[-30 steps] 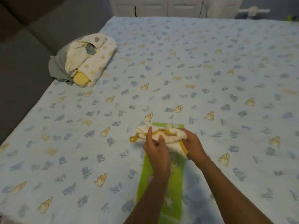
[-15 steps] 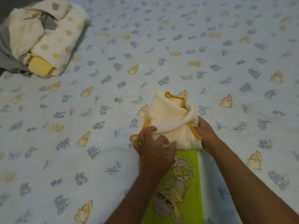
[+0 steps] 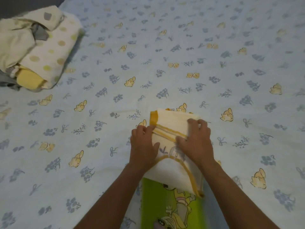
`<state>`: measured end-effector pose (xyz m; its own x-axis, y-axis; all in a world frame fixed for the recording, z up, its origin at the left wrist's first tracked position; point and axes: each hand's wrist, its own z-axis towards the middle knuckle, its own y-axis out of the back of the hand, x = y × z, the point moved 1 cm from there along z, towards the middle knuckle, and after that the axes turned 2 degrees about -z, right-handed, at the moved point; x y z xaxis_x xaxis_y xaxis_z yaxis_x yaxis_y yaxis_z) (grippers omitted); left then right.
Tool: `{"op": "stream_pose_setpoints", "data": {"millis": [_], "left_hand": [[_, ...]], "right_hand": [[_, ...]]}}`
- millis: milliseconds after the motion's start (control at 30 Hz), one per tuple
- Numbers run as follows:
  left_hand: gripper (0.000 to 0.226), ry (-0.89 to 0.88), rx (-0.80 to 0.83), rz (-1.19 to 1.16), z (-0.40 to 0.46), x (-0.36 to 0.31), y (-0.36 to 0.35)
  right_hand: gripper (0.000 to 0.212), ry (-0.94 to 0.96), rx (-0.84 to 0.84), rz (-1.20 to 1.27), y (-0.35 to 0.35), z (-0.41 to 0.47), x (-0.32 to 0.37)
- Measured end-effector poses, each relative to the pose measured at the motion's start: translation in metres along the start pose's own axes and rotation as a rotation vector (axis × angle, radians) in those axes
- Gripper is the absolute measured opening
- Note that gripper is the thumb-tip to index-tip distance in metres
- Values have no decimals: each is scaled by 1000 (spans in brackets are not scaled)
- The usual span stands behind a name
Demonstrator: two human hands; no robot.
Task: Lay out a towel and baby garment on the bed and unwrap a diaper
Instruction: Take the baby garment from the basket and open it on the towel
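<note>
While both hands press on it, the folded cloth sits low and centre on the bed, laid out line by line below.

Baby garment (image 3: 171,123): cream cloth with yellow-orange binding, folded in layers, lying flat on the bed sheet (image 3: 165,47); its near edge overlaps the far end of the green towel.
Garment detail: a small printed motif shows between the two hands, and a curved yellow trim runs below it toward the right corner.
Left hand (image 3: 143,146): lies palm down on the garment's left edge, fingers bent, their tips pinching the striped yellow trim; thumb stretched across the cream cloth.
Right hand (image 3: 196,139): lies flat over the garment's right half, fingers spread a little and pointing away from the person, pressing the cloth down; whether it grasps an edge cannot be told.
Garment relative to hands: under both palms, with its far folded part reaching out beyond the fingertips.
Green towel (image 3: 170,209): bright green with a cartoon figure, spread lengthwise between the forearms, running out of the bottom of the view.
Bundle of clothes (image 3: 36,52): cream, dotted and yellow pieces heaped at far left, well apart from the hands.
Diaper: cannot be picked out.
</note>
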<state>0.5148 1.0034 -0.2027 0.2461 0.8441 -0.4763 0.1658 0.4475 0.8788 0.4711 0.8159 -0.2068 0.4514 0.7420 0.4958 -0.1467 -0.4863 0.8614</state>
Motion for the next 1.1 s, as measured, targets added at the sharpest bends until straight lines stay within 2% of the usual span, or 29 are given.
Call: {"op": "stream_pose_setpoints", "data": {"millis": [67,100,167,233,333,400,500,567,667,767,833,900,933,1000,1100], "left_hand": [[46,1,-12,73,13,0,-4],[37,11,-16,72,19,0,-5],[18,27,-72,-55,28,0,-5],[14,127,-181,-315,33,1,0],[15,453,-347,-523,39,16,10],[18,673,-345,-675,46,30,14],[31,976,-315,-1039,55,49,14],[30,1087,-285,-1132,55,54,9],[36,954,-240,-803,50,57,2],[33,807,-267,-566,37,50,6],[19,639,-303,-498,18,39,11],[13,403,-194,-408,-6,25,14],[11,304,-81,-374,-18,19,15],[4,191,198,-331,-37,10,17],[5,249,535,-353,-50,11,24]], "right_hand": [[63,34,52,-69,-8,-1,-3],[53,38,4,-46,-8,0,-5],[30,1,-136,189,-3,3,-7],[26,-155,-235,545,5,7,-10],[16,-573,-198,1046,15,16,-20],[19,-769,-89,1324,17,21,-29],[29,-925,-26,1458,15,31,-37],[28,-977,-59,1490,15,38,-41],[33,-993,-77,1351,17,40,-49],[44,-914,-102,952,26,28,-55],[42,-684,-184,608,33,12,-54],[34,-369,-205,333,37,-6,-43],[29,-222,-130,286,35,-15,-35],[27,-77,186,378,30,-33,-15],[51,-205,732,613,32,-56,-1]]}}
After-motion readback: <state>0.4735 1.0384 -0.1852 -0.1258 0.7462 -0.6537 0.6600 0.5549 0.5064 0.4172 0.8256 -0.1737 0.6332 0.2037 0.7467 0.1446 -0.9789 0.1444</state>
